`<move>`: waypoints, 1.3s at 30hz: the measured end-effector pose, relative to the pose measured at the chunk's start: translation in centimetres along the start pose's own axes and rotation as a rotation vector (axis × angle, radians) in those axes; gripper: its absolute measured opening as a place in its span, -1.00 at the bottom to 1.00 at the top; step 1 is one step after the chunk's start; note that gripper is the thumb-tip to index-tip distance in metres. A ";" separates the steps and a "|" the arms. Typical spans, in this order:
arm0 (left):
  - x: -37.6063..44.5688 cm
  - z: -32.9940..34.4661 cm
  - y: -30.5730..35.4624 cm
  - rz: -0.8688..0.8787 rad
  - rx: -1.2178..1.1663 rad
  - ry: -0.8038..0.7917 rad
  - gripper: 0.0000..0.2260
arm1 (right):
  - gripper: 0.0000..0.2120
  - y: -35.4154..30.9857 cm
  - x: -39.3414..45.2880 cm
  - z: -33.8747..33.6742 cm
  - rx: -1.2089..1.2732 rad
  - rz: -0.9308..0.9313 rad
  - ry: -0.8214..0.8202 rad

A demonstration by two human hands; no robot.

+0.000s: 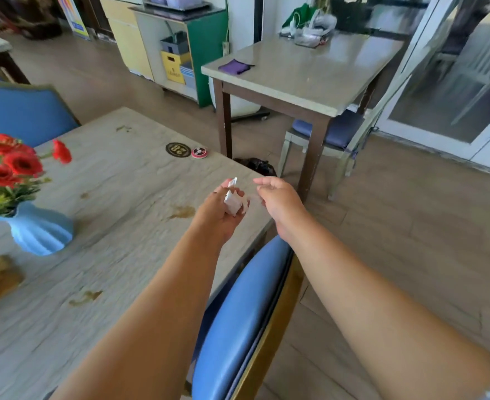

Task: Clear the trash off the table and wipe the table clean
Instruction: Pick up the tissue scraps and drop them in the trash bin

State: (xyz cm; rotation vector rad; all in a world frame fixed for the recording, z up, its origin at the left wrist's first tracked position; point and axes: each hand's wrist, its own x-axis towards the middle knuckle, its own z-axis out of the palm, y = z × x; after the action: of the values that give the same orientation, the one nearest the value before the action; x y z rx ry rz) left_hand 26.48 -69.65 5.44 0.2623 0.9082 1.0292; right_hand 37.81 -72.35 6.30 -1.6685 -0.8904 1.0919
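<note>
1. A ribbed pale-blue ceramic vase (40, 235) carrying red artificial-looking flowers (13, 163) is seen at nine o'clock on the pale, wood-grained counter (117, 180). It could be toppled if a later wiping pass is swept too close to it.

2. Brown dried-looking stains (181, 212) are spread over the matte, grained top, one near the left hand and another (86, 297) toward seven o'clock. These may be smeared rather than lifted if a dry cloth is used; this is a judgement only.

3. A round dark coaster with gold numerals (178, 149) and a small round red-rimmed disc (199, 152) are set side by side toward twelve o'clock on the counter. They could be mistaken for trash.

4. The crumpled white paper scraps (233, 202) are clamped in the curled fingers of the left hand (223, 209), held just above the counter's right edge. Being light and creased, loose pieces could be dropped onto the floor.

5. The right hand (278, 197) is held just beside the left, its fingers curled; a thin clear strip seems to be pinched, but this cannot be told for certain.

6. A black crinkled plastic bag (256, 166) is glimpsed on the floor at one o'clock beyond the hands; a throw could miss it.

7. A folded purple cloth (233, 66) lies on a second, glossy stone-topped counter (310, 76), well apart.
</note>
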 end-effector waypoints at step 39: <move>55.2 19.8 0.0 0.082 -0.033 0.387 -0.88 | -0.79 0.1 61.4 -6.3 -0.059 0.262 -0.432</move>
State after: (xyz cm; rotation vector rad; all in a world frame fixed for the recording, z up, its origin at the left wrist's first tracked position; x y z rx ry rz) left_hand 52.54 -19.80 -11.29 0.0718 1.2351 1.1930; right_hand 64.87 -19.08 -9.15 -1.6580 -0.9969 1.6620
